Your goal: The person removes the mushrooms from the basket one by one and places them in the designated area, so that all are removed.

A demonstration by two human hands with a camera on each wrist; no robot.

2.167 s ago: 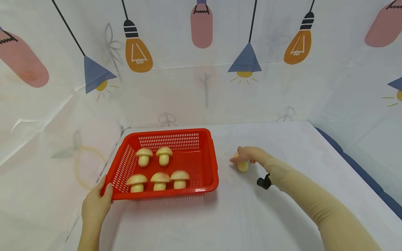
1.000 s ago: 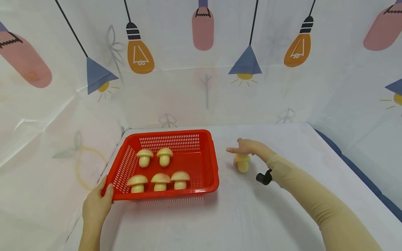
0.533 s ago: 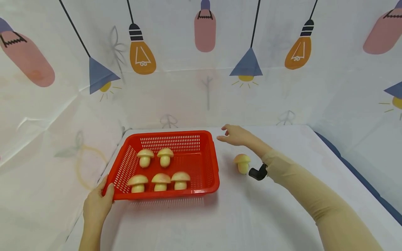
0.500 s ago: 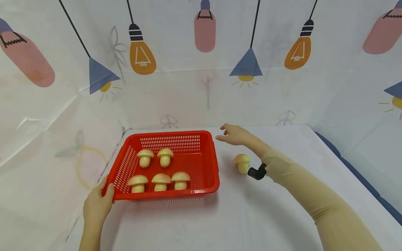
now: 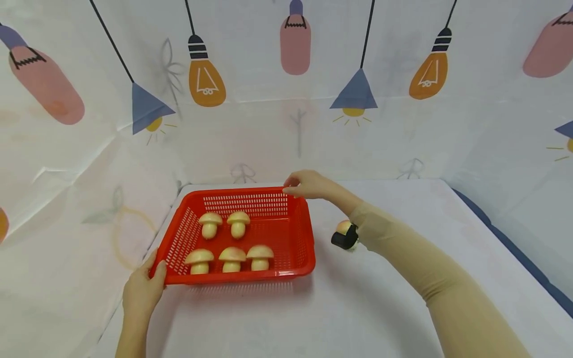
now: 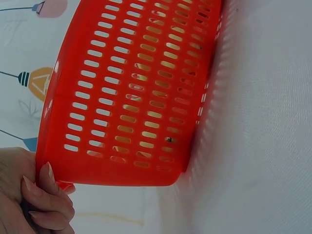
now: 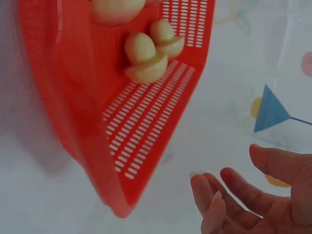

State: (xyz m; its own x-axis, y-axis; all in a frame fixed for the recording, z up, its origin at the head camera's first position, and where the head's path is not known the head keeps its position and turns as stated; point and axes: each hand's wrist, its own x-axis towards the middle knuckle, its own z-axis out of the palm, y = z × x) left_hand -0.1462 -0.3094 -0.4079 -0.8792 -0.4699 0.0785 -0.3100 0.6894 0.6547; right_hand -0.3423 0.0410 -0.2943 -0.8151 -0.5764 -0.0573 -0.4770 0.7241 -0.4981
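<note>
A red plastic basket [image 5: 278, 238] with slotted walls sits on the white table, holding several pale yellow toy mushrooms [image 5: 238, 224]: two lie toward the back and three along the front. My left hand [image 5: 142, 293] grips the basket's near left corner; in the left wrist view its fingers [image 6: 48, 207] curl at the rim. At the far right corner of the basket is my right hand [image 5: 309, 185], overlapping the rim in the head view. The right wrist view shows its fingers [image 7: 243, 190] loosely bent, apart from the basket, with nothing between them.
Another toy mushroom [image 5: 343, 226] stands on the table to the right of the basket, partly hidden behind the black wrist camera [image 5: 345, 239]. A white sheet [image 5: 268, 144] printed with lamps hangs behind the table [image 5: 358, 308] and at its sides.
My right hand has left the mushroom on the table and moved left and back to the basket's far right corner. The left hand keeps its hold on the basket.
</note>
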